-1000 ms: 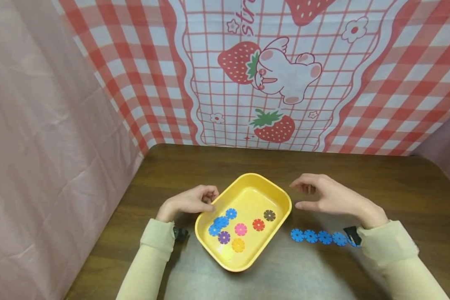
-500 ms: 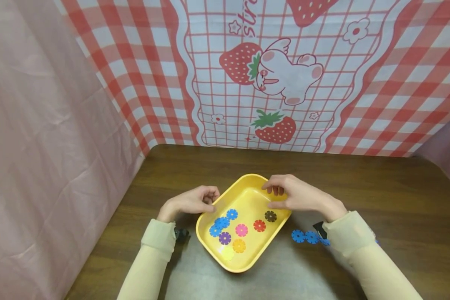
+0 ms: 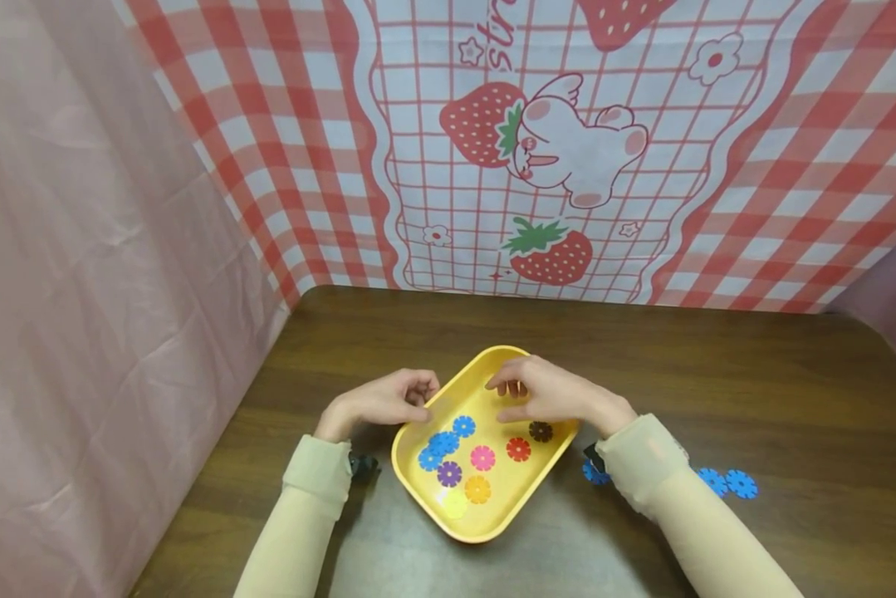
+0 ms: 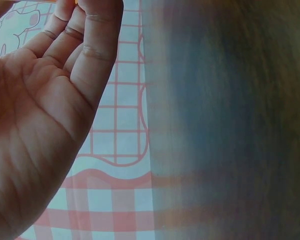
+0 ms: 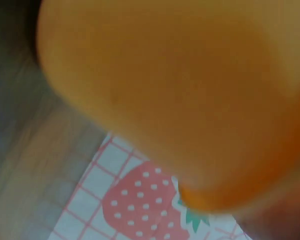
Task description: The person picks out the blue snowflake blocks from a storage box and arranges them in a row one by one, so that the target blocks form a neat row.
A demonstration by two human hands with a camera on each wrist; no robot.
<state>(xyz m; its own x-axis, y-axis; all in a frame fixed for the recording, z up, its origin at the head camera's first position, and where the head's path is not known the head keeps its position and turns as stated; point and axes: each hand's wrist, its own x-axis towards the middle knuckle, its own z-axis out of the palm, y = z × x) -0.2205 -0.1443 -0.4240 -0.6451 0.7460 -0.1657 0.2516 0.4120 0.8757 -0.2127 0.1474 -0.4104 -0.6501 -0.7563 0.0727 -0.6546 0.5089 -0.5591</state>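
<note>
A yellow tray [image 3: 468,400] lies slantwise on the table, holding notched plastic discs. Blue discs [image 3: 443,442] overlap at its left side; a purple disc [image 3: 449,474], pink disc [image 3: 482,458], red disc [image 3: 518,449], dark brown disc [image 3: 541,431], orange disc [image 3: 477,490] and yellow disc [image 3: 455,503] are spread beside them. My left hand [image 3: 380,402] pinches the tray's left rim, thumb on the inner side. Above the tray's far right part hovers my right hand [image 3: 555,394], fingers loosely bent and apart from the thumb, with nothing visible between them.
To the right of the tray, a row of blue discs [image 3: 741,483] lies on the wooden table [image 3: 717,374], partly hidden by my right forearm. A red-and-white strawberry cloth [image 3: 448,274] hangs behind the table. A pale pink curtain [image 3: 119,291] hangs at the left.
My right hand has moved left from beside the tray to over it. Its forearm now covers the middle of the blue disc row. The left hand and the tray stay in place.
</note>
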